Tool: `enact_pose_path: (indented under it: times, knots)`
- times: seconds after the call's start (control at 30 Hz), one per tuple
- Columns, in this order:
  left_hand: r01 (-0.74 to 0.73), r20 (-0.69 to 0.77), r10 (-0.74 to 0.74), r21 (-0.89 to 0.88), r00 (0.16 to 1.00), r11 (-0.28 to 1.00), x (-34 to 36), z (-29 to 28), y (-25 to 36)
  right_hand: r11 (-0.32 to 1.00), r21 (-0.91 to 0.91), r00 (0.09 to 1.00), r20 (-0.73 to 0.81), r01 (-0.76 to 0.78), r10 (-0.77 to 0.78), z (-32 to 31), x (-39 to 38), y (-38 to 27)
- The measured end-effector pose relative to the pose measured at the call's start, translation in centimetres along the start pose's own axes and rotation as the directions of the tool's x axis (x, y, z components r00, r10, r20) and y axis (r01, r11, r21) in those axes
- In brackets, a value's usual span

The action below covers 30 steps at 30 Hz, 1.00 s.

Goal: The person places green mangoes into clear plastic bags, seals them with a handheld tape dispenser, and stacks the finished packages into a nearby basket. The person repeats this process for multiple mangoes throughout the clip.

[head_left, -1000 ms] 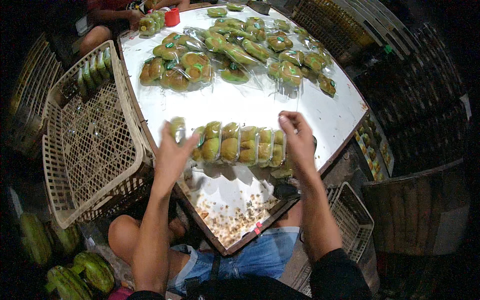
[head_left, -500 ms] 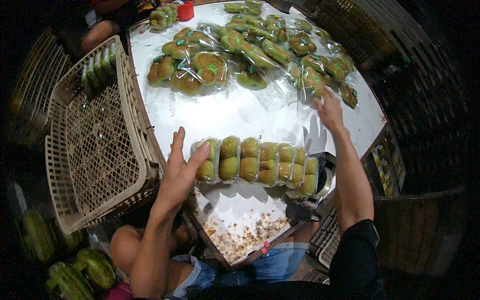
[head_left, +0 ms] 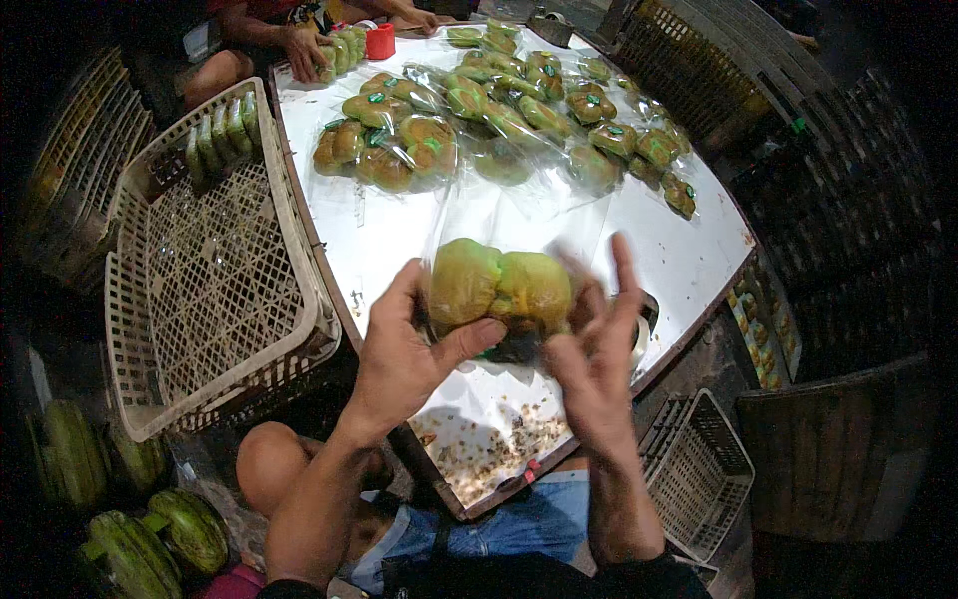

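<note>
Above the near part of the white table, my left hand (head_left: 399,344) grips a clear-bagged pack of green-tinged bread buns (head_left: 499,285), its thumb across the lower front. At the pack's right edge, my right hand (head_left: 596,364) has its fingers apart, with the index finger pointing up and others blurred by motion. The bag's loose clear film stretches upward from the buns. Farther back lies a spread of similar bagged buns (head_left: 419,140), several with small dark green tags.
Left of the table (head_left: 369,215) stands a stack of beige plastic crates (head_left: 225,270), bagged buns at its far end. A co-worker's hand (head_left: 304,52) touches a row of bagged buns near a red tape holder (head_left: 380,42). A grey crate (head_left: 704,474) sits low right.
My right hand has come back from the far pile toward my left hand. A bun pack is now gripped in the left. The near row of packs no longer shows. A co-worker's hand has appeared.
</note>
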<state>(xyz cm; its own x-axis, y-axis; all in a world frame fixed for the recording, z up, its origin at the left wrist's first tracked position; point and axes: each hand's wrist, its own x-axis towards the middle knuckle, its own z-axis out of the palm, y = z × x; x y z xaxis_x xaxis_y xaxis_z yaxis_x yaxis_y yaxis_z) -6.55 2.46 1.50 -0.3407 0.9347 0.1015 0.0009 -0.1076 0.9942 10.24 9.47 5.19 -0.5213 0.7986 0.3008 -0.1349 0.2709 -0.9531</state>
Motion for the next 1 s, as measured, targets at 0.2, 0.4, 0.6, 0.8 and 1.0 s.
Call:
enact_pose_path:
  times: [0.2, 0.4, 0.6, 0.8, 1.0]
  knots:
    - [-0.239, -0.362, 0.24, 0.049, 0.901, 0.97, -2.7, 0.8, -0.2, 0.985, -0.085, 0.986, 0.054, -0.152, 0.157, 2.4, -5.9, 0.1]
    - [-0.553, -0.166, 0.669, 0.439, 0.725, 0.708, -5.8, 2.1, 0.9, 0.977, -0.211, 0.982, -0.171, 0.041, -0.079, 0.3, -7.2, -1.0]
    - [-0.126, -0.292, 0.128, 0.027, 0.948, 0.992, -6.6, 3.1, 2.0, 0.989, 0.059, 0.959, -0.257, 0.137, -0.117, 0.9, -8.5, -1.4]
    - [-0.073, -0.2, 0.082, 0.052, 0.976, 0.996, -6.3, 3.8, 1.9, 0.946, 0.319, 0.969, -0.246, 0.053, 0.029, 1.3, -9.3, -1.8]
    - [-0.018, -0.247, 0.052, 0.138, 0.968, 0.99, -6.1, 5.7, 2.6, 0.949, 0.311, 0.945, -0.322, 0.047, 0.059, 0.7, -9.5, -2.4]
